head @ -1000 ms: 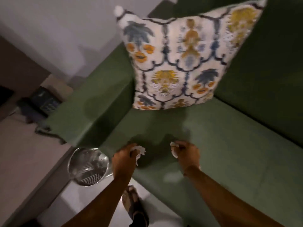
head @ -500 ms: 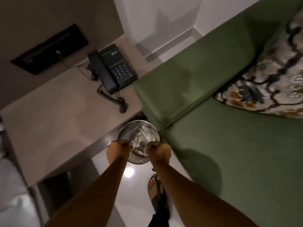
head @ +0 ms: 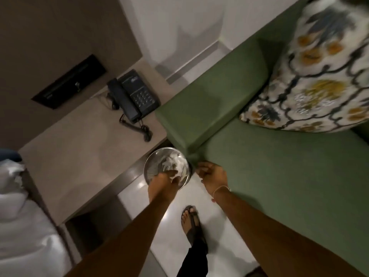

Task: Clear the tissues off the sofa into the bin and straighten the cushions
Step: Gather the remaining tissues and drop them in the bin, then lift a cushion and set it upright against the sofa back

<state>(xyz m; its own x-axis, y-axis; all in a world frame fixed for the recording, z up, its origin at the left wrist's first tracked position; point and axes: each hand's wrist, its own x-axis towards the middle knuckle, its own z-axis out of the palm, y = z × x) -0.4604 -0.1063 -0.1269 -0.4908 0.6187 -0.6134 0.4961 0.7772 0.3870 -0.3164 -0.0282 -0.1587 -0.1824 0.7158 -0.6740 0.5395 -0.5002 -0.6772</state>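
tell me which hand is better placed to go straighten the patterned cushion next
Right. The right hand hangs at the sofa seat's edge, on the patterned cushion's side, apparently empty. The left hand is over the metal bin, at the tissues.

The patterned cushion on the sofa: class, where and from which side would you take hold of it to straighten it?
Grip the patterned cushion by its lower corner, coming from the seat side. It leans against the sofa back, so that corner is exposed above open seat; the far edges run out of frame.
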